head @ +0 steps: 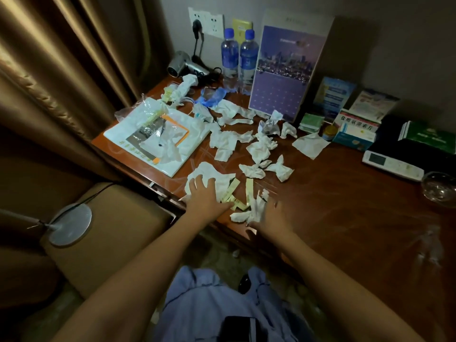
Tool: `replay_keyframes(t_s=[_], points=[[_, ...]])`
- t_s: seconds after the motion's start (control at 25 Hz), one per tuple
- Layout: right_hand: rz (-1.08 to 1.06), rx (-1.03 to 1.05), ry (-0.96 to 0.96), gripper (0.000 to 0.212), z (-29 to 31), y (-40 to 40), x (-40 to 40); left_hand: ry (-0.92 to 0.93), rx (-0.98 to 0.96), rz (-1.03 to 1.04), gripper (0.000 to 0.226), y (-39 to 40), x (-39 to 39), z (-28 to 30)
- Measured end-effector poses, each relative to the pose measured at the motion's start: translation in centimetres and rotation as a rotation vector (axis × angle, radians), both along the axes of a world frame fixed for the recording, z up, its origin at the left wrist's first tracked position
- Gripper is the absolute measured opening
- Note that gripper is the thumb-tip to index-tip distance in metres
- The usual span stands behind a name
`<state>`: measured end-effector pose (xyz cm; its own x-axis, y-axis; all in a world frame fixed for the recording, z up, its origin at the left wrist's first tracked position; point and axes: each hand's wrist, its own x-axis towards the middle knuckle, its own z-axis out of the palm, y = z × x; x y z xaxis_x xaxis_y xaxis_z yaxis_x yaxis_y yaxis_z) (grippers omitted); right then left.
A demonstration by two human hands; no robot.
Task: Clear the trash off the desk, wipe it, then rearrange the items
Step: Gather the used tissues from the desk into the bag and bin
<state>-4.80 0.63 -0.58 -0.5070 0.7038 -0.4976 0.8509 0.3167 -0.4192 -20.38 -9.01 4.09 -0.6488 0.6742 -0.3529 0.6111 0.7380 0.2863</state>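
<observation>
**Trash gathering at the near desk edge**

The trash nearest the hands is a large crumpled tissue (209, 176), a few yellow sachets (233, 193) and a small tissue clump (249, 213), all close to the near edge of the desk (345, 218). The left hand (206, 198) lies flat on the large tissue, fingers spread and straight, pressing it rather than clutching it. The right hand (267, 218) is at the small clump; motion blur hides the fingers, so whether they grasp it cannot be told. The sachets lie between the two hands, long axes running away from the person, slightly fanned.

Beyond the hands, the remaining tissues (246, 141) scatter in a band across the desk toward the far side. Ahead and left of the left hand lies a white bag (153, 141) bearing plastic wrappers. Two bottles (239, 58), a hairdryer (182, 64) and a calendar (283, 70) stand well beyond. Ahead and right of the right hand are medicine boxes (355, 132); farther right, a glass ashtray (440, 186).

Judgement: sweeping both hands inward would collect the near pile; nothing stands between them.
</observation>
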Motion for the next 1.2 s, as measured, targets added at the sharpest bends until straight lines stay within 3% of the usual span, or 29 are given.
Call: replay_keyframes(t_s=[0.16,0.4,0.6,0.72,0.84,1.04,1.2], points=[[-0.037,0.032,-0.003,0.101,-1.0,0.0,-1.5,-0.042,-0.088,-0.006,0.100,2.6,-1.2,-1.8],[-0.111,-0.027,-0.156,0.110,-1.7,0.6,-3.8,-0.086,-0.187,-0.014,0.105,4.8,-2.6,-3.9],[-0.180,-0.051,-0.078,0.066,-2.2,1.2,-3.7,-0.133,-0.240,-0.004,0.110,5.7,-3.2,-5.9],[-0.203,-0.067,-0.033,0.052,-2.0,1.5,-3.6,-0.081,-0.240,-0.029,0.107,5.9,-3.3,-6.8],[-0.230,-0.072,-0.026,0.044,-2.0,1.4,-3.6,-0.057,-0.212,-0.068,0.091,6.6,-3.5,-7.4],[-0.284,0.090,-0.120,0.042,-1.7,0.8,-3.7,-0.144,-0.197,-0.260,0.042,6.9,-3.0,-7.8],[-0.326,0.144,-0.314,0.047,-1.4,1.5,-3.2,-0.116,-0.157,-0.365,0.033,6.7,-3.7,-8.2]])
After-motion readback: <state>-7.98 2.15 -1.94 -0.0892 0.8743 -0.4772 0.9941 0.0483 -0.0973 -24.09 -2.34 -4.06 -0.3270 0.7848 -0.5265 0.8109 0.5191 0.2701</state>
